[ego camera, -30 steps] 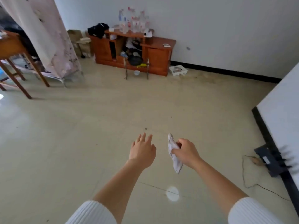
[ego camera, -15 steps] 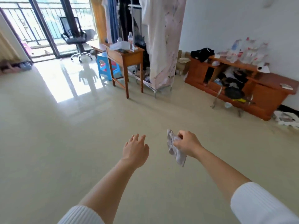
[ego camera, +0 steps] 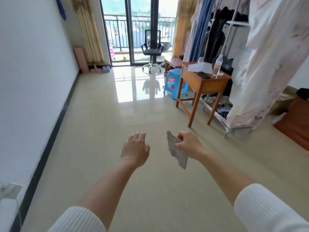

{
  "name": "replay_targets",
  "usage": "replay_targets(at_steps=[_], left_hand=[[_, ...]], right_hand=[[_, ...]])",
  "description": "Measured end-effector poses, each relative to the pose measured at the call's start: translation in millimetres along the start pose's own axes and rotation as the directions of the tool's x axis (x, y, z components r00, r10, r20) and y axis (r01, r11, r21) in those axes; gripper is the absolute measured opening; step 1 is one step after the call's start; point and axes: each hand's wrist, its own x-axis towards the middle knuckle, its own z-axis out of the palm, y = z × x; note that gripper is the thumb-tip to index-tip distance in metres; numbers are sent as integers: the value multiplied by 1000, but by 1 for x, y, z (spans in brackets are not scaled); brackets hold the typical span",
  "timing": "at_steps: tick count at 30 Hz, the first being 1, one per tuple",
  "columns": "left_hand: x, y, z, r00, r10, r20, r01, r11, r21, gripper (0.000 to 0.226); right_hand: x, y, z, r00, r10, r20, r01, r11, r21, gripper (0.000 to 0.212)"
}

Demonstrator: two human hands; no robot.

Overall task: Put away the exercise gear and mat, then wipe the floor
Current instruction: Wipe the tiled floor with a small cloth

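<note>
Now the right hand (ego camera: pixel 187 144) pinches a crumpled grey cloth (ego camera: pixel 177 153) that hangs above the floor (ego camera: pixel 133 114), while the left hand (ego camera: pixel 135 148) hovers beside it, fingers spread and empty. A pink rolled mat (ego camera: pixel 81 59) stands against the far wall, seemingly put away. To wipe well, I judge the cloth should be opened flat under the palm and drawn in overlapping strokes, backing off the cleaned tiles.

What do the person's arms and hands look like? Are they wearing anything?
Both arms wear white ribbed knit sleeves: the left sleeve and the right sleeve end well above the wrists, so the forearms are bare. The left hand and right hand have no gloves. No watch or bracelet shows. The left hand's fingernails look pale and glossy.
</note>
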Motion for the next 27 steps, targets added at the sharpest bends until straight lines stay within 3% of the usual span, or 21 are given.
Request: replay_targets(at_steps=[3, 8, 14, 17, 27], left_hand=[[70, -35, -20, 995, -92, -39, 91, 996, -18, 50], [192, -100, -44, 974, -203, -100, 201, 979, -23, 49], [373, -190, -65, 959, -227, -169, 227, 974, -16, 49], [462, -229, -79, 956, -243, -163, 245, 970, -10, 51], [749, -303, -123, 924, -341, -172, 326, 939, -110, 52]], right_hand=[[84, -43, 9, 998, -57, 41, 57, 998, 4, 2], [230, -104, 31, 986, -141, 93, 137, 990, 45, 8], [427, -178, 70, 966, -224, 126, 214, 973, 83, 6], [524, -209, 87, 963, -215, 160, 205, 976, 76, 15], [818, -289, 96, 950, -282, 134, 284, 959, 5, 16]])
